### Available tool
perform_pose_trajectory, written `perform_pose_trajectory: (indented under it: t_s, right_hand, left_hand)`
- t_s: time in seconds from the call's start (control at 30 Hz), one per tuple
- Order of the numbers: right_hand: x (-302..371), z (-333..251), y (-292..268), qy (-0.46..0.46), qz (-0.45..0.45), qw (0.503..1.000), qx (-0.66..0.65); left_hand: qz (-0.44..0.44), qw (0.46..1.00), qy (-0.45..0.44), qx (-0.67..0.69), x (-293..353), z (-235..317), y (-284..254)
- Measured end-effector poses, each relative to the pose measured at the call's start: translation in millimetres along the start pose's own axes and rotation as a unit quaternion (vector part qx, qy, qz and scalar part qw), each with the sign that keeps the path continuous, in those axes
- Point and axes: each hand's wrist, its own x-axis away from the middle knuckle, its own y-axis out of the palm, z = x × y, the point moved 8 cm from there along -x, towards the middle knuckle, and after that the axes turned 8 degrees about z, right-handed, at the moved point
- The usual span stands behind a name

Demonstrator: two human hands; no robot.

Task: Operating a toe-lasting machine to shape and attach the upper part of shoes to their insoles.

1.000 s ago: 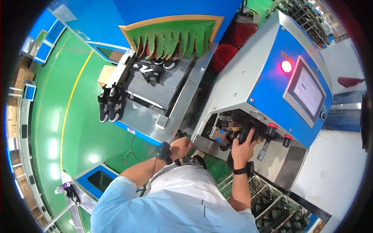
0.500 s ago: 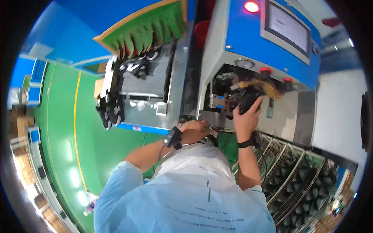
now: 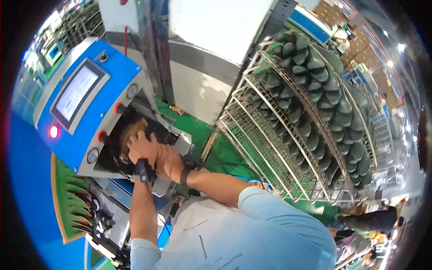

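So the whole view has swung round since half a second ago: the blue and grey machine (image 3: 85,108) that sat up top right now leans in on the left, and a wire rack (image 3: 288,135) full of dark shoe lasts (image 3: 315,90) fills the right side (it was just peeking in at the lower right before). Our left hand (image 3: 140,148) and right hand (image 3: 168,159) are now side by side, touching, both pushed into the machine's dark opening, where earlier the right hand was up at the opening alone and the left hung lower by our chest. Both hands look curled down over a dark shoe (image 3: 153,132) sitting in that opening, with a tan bit showing at its left; we can't tell how tight the fingers are closed. The red lamp (image 3: 54,131) on the panel glows beside the screen (image 3: 74,92). Green floor (image 3: 225,155) shows between machine and rack.
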Motion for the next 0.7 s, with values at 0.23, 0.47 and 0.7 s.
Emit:
perform_pose_trajectory:
  t_s: [0.23,0.47,0.7]
  right_hand:
    - [78,-3,-47,-0.198,0.047,0.978,0.036]
    - [95,15,-81,-0.205,-0.292,0.932,-0.062]
    - [57,41,28,0.367,-0.221,0.763,-0.483]
  left_hand:
    - [-0.005,0.991,-0.026,0.13,110,-53,-12]
    - [-0.394,0.442,-0.441,0.675,232,-70,90]
    - [-0.385,0.537,-0.452,0.599,274,-96,109]
